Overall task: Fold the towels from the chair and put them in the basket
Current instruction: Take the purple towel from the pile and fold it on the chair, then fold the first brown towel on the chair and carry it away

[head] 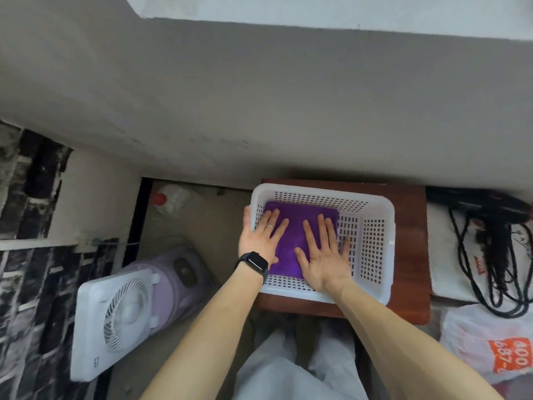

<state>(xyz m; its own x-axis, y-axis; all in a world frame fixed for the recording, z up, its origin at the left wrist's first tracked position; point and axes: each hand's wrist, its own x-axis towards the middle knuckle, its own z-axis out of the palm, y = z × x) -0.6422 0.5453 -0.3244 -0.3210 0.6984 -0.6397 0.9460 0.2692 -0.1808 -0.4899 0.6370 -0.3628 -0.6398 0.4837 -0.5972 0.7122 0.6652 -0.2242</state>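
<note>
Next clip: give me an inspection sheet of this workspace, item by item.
Surface: reddish-brown wooden tabletop, carries the basket.
Job's things: white perforated plastic basket; folded purple towel lies flat in its left part.
Clutter: white box fan and red-capped plastic bottle on the floor, left; white plastic bag with orange print, right.
Grippers: left hand and right hand both flat, fingers straight, pressing on the towel.
Cables: black cable looped over a white cloth bag, right.
Surroundings: grey wall behind.

I see the basket [320, 188] on the desk [409, 255], the towel [291, 238] in its left part, left hand [259, 241] and right hand [323, 258] flat on it; a fan [115, 319] lies left, on the floor [178, 226].
</note>
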